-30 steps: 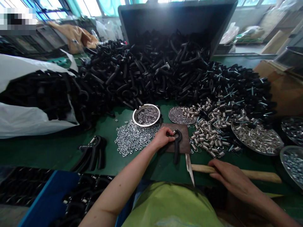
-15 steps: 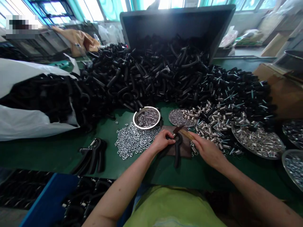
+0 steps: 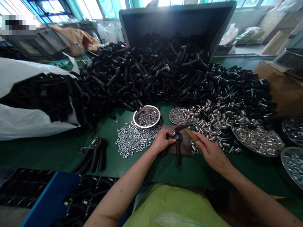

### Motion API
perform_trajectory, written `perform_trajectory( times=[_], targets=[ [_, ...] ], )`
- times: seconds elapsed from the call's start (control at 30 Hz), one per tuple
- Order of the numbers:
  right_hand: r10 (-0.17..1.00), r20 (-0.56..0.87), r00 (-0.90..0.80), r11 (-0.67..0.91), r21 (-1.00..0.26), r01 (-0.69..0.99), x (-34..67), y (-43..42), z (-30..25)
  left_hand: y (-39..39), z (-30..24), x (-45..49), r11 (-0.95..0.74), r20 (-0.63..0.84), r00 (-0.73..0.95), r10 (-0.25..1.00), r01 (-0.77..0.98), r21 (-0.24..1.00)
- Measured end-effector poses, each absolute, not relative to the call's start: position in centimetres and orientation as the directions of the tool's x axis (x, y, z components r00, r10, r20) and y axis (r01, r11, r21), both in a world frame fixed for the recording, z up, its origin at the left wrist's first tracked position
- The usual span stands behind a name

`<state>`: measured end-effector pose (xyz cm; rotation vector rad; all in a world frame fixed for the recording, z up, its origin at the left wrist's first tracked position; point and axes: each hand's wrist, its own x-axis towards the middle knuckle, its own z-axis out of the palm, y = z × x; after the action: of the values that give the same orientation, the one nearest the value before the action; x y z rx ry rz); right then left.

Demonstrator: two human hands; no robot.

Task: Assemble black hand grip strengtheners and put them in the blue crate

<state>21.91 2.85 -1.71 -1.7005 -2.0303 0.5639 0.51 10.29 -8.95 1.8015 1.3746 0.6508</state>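
Note:
My left hand point(image 3: 163, 140) is closed around the top of a black hand-grip piece point(image 3: 177, 154) with a curved head, holding it against a square brown pad point(image 3: 185, 147). Its straight leg points toward me. A small metallic piece shows by my fingertips. My right hand point(image 3: 208, 150) grips the wooden handle of a hammer point(image 3: 191, 134), whose dark head hovers close above the curved end of the piece. Loose nuts point(image 3: 133, 138) lie to the left of the pad, and metal springs point(image 3: 210, 126) to the right.
A heap of black handles point(image 3: 151, 75) spills from a grey bin point(image 3: 177, 23) at the back. A bowl of small metal parts point(image 3: 135, 121) stands behind the nuts. Several black grips point(image 3: 92, 156) lie at left. A tray of metal pins point(image 3: 258, 138) sits at right; a blue divider point(image 3: 49, 201) is lower left.
The hammer has shifted slightly to the right and its head has turned, with my right hand moving along. My left hand keeps its hold on the black piece.

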Motion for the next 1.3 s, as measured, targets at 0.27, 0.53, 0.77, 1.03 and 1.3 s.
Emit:
perform_trajectory(
  times=[0.27, 0.53, 0.77, 1.03, 1.3],
  targets=[
    [0.891, 0.428, -0.152, 0.367, -0.481, 0.796, 21.0, -0.6, -1.0, 5.2, -8.6, 0.0, -0.158, 0.153, 0.08, 0.985, 0.777, 0.609],
    [0.928, 0.307, -0.209, 0.339, -0.471, 0.815, 20.6, 0.2, -1.7, 4.5, -9.1, -0.1, -0.201, 0.054, 0.204, 0.977, 0.824, 0.529],
    [0.956, 0.042, -0.29, 0.286, -0.354, 0.89, 21.0, 1.2, -3.1, 4.7, -8.9, -0.1, -0.222, 0.055, 0.227, 0.972, 0.827, 0.516],
    [0.983, 0.041, -0.179, 0.182, -0.345, 0.921, 22.0, 5.3, -3.9, 5.2, -8.8, 0.0, -0.198, 0.013, 0.221, 0.975, 0.845, 0.497],
    [0.832, 0.308, -0.461, 0.541, -0.273, 0.795, 24.0, -0.6, -5.6, 5.7, -6.4, -5.9, -0.081, 0.074, 0.049, 0.996, 0.848, 0.525]
  ],
)
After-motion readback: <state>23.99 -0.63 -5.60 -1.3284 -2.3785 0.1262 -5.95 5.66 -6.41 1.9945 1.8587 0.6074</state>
